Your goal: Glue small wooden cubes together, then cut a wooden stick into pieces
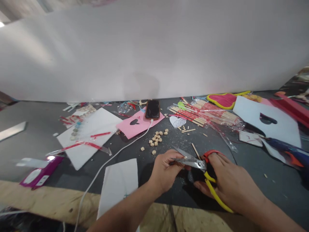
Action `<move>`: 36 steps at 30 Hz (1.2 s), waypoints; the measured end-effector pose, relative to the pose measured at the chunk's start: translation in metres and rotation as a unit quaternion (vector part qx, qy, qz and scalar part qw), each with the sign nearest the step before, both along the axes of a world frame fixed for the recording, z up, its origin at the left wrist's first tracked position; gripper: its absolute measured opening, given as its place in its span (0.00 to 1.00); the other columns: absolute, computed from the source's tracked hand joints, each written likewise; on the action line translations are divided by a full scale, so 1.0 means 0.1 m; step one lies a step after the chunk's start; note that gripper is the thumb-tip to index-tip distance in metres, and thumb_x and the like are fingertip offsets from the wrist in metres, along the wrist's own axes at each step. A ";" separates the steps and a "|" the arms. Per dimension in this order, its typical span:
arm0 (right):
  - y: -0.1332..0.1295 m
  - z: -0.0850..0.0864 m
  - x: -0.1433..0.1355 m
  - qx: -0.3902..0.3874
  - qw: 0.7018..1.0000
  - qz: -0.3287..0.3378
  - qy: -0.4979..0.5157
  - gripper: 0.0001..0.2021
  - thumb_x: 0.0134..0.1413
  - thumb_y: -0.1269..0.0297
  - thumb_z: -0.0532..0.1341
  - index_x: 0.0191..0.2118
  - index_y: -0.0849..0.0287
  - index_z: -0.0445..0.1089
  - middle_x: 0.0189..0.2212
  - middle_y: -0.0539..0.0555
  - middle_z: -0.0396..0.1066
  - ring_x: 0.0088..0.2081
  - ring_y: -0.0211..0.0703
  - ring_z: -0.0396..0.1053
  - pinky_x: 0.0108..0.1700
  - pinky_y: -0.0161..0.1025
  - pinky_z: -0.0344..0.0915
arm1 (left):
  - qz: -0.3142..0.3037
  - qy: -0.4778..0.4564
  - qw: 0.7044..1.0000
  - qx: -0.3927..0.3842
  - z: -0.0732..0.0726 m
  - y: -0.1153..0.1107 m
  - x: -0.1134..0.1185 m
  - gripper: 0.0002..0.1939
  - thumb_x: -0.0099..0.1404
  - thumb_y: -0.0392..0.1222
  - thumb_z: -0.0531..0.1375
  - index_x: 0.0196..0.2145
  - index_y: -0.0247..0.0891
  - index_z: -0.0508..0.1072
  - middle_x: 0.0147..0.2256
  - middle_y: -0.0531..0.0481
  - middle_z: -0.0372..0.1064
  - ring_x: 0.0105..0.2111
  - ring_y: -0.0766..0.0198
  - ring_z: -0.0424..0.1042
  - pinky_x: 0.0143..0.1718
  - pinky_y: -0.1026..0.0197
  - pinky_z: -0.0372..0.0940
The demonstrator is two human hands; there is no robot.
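My right hand (229, 183) is wrapped around the red and yellow handles of a pair of scissors (199, 164), whose blades are parted and point left. Close against the blades, the fingers of my left hand (166, 170) are pinched together. A tiny pale piece shows at these fingertips, too small to name. Just beyond my left hand lie several small bundles of short pale wooden pieces (156, 138). A thin wooden stick (195, 150) lies beside the scissors, and pale crumbs are scattered over the dark tabletop (130, 149).
A phone (153, 109) with a white cable (116, 150) rests on pink paper (130, 128). Bagged sticks (217, 111) lie back right, near a blue glue gun (287, 148). White sheets (94, 124) and a purple box (41, 172) are left. A white panel (154, 48) stands behind.
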State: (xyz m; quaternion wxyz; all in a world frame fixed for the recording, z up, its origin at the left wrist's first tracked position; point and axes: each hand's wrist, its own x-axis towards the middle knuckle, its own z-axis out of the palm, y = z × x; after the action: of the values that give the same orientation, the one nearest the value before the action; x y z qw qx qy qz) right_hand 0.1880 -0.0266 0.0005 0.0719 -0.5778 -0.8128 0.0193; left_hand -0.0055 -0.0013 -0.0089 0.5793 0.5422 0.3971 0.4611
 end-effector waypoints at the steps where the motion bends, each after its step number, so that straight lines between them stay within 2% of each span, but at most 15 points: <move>1: 0.00 0.00 0.00 -0.003 1.000 0.001 0.003 0.22 0.45 0.43 0.55 0.38 0.58 0.60 0.34 0.58 0.69 0.35 0.50 0.70 0.28 0.40 0.63 | -0.003 -0.008 1.000 -0.005 -0.01 0.00 0.00 0.05 0.53 0.30 0.58 0.25 0.34 0.74 0.25 0.50 0.69 0.25 0.65 0.72 0.28 0.66 0.63; 10: 0.02 0.02 0.01 0.032 0.999 0.021 0.005 0.22 0.47 0.43 0.55 0.38 0.59 0.59 0.33 0.59 0.70 0.34 0.50 0.71 0.29 0.39 0.63 | -0.001 0.013 1.000 -0.003 0.02 0.00 -0.01 0.06 0.57 0.38 0.59 0.26 0.33 0.73 0.25 0.47 0.71 0.27 0.63 0.71 0.31 0.64 0.63; 14: 0.03 -0.01 0.03 0.027 0.999 0.023 -0.011 0.11 0.51 0.55 0.53 0.34 0.57 0.57 0.25 0.54 0.70 0.25 0.46 0.70 0.24 0.37 0.58 | -0.011 0.015 1.000 -0.017 0.01 -0.01 -0.01 0.08 0.58 0.40 0.58 0.26 0.33 0.72 0.24 0.47 0.72 0.27 0.63 0.71 0.31 0.64 0.63; 18: 0.01 -0.02 0.04 0.016 0.999 0.024 -0.027 0.03 0.49 0.66 0.51 0.32 0.56 0.56 0.18 0.50 0.69 0.19 0.43 0.68 0.21 0.35 0.53 | -0.015 0.017 1.000 -0.020 0.02 -0.02 0.01 0.10 0.58 0.43 0.58 0.26 0.33 0.72 0.24 0.47 0.72 0.27 0.63 0.72 0.31 0.65 0.63; 23: -0.01 -0.04 0.04 0.038 0.997 0.050 -0.033 0.04 0.50 0.71 0.48 0.33 0.56 0.55 0.15 0.49 0.68 0.16 0.42 0.67 0.20 0.35 0.50 | -0.016 0.020 0.999 -0.029 0.05 -0.02 0.01 0.12 0.58 0.46 0.58 0.26 0.33 0.72 0.24 0.47 0.72 0.27 0.63 0.72 0.30 0.65 0.63; 36: -0.04 -0.02 0.01 0.020 0.999 0.031 -0.034 0.05 0.47 0.71 0.48 0.32 0.56 0.54 0.14 0.49 0.68 0.16 0.43 0.67 0.19 0.35 0.48 | -0.018 0.017 0.999 -0.025 0.07 -0.04 0.01 0.14 0.58 0.48 0.58 0.25 0.32 0.72 0.25 0.46 0.71 0.27 0.63 0.71 0.31 0.65 0.64</move>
State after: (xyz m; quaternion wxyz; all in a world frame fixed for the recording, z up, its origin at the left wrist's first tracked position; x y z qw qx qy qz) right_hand 0.1887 -0.0310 -0.0011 0.0553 -0.5512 -0.8324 -0.0139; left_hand -0.0049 -0.0057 -0.0018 0.5938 0.5427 0.4086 0.4312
